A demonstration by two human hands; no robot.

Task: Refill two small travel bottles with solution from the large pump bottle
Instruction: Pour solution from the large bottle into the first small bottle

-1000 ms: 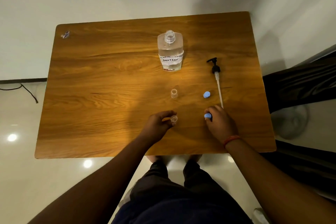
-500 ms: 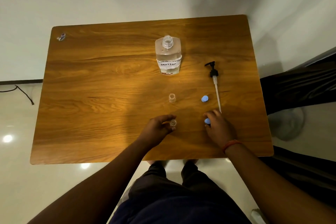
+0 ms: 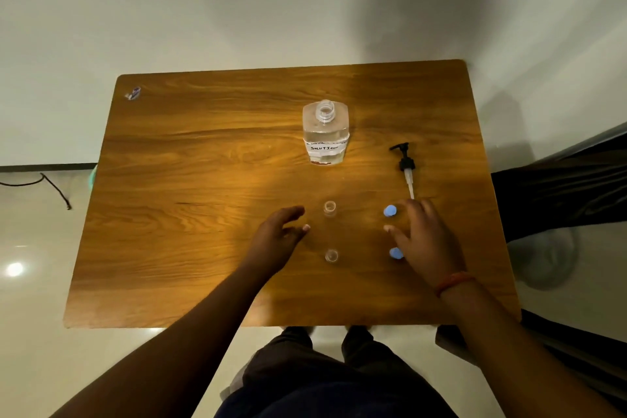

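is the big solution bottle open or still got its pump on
Open. The large solution bottle stands upright with a bare threaded neck, and its black pump head lies apart on the wooden table, to the bottle's right.

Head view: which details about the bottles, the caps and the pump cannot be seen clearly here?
- Fill level of the two small bottles: clear, too small.
- Near blue cap: partly hidden by the right hand.
- Pump tube end: hidden behind the right hand's fingers.
- Large bottle label: the top line is blurred; only "SOLUTION" reads.
- Sticker at the table's far corner: too small.
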